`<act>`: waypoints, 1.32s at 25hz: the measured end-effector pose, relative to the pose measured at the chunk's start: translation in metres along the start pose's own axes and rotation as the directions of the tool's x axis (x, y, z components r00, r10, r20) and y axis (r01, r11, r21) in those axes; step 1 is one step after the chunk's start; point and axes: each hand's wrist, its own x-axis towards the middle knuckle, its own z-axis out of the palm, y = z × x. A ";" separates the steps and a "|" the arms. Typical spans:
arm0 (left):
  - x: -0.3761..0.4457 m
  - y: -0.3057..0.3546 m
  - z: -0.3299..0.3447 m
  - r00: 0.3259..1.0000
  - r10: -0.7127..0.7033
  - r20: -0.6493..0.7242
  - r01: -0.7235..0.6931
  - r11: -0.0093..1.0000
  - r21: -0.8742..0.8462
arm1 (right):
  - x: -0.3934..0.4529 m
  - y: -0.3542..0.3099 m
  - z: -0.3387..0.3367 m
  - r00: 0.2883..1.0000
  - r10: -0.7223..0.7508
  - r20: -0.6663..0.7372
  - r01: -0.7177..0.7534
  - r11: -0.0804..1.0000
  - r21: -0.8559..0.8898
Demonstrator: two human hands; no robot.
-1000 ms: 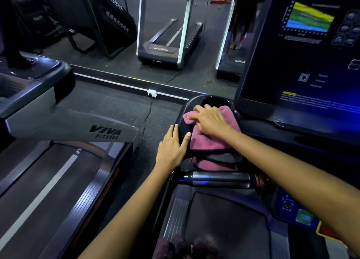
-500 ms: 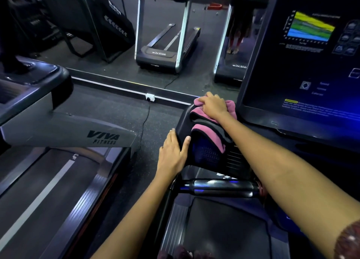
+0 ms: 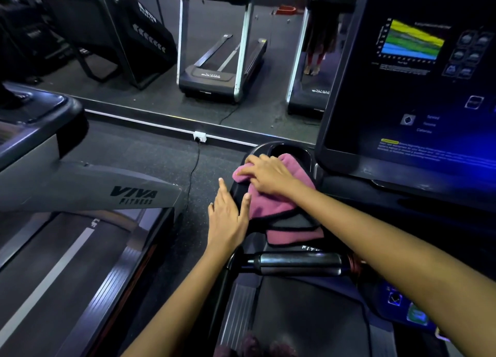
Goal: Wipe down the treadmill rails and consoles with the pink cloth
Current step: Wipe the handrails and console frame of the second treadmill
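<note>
The pink cloth (image 3: 271,203), edged in black with a grey fold, lies over the black left side tray of the treadmill console (image 3: 306,152), just left of the big dark screen (image 3: 418,102). My right hand (image 3: 271,175) lies on top of the cloth with fingers spread, pressing it down. My left hand (image 3: 228,217) rests flat against the tray's outer left edge, fingers straight, thumb touching the cloth. A chrome handlebar grip (image 3: 298,262) runs crosswise just below the cloth.
A neighbouring grey VIVA FITNESS treadmill (image 3: 88,190) stands to the left across a strip of dark floor. A wall mirror ahead reflects treadmills and a standing person. A power socket (image 3: 200,136) and cable sit at the mirror's base. Lit console buttons (image 3: 408,308) are at lower right.
My right hand drew the cloth back toward me from the tray's far end, spreading it down over the tray again. My left hand stayed on the tray's side.
</note>
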 end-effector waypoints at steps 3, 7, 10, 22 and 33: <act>-0.001 -0.002 0.000 1.000 0.011 -0.024 -0.011 1.000 0.001 | 0.028 0.014 -0.008 0.983 0.183 0.018 -0.184 0.981 0.059; -0.002 -0.003 -0.002 0.997 0.027 -0.074 -0.029 0.999 -0.017 | 0.059 0.041 -0.006 0.921 0.386 0.049 -0.389 0.918 0.081; 0.001 -0.002 -0.002 0.997 0.027 -0.070 -0.027 1.000 -0.003 | 0.072 0.040 -0.006 0.855 0.518 0.036 -0.519 0.854 0.039; -0.002 -0.001 -0.001 0.993 0.033 -0.111 -0.036 0.999 -0.025 | -0.027 -0.020 -0.001 0.980 0.192 -0.053 -0.195 0.979 -0.054; -0.005 -0.001 -0.002 0.999 0.011 -0.033 -0.009 0.999 0.044 | -0.084 -0.015 -0.012 0.973 0.229 0.008 -0.228 0.971 -0.065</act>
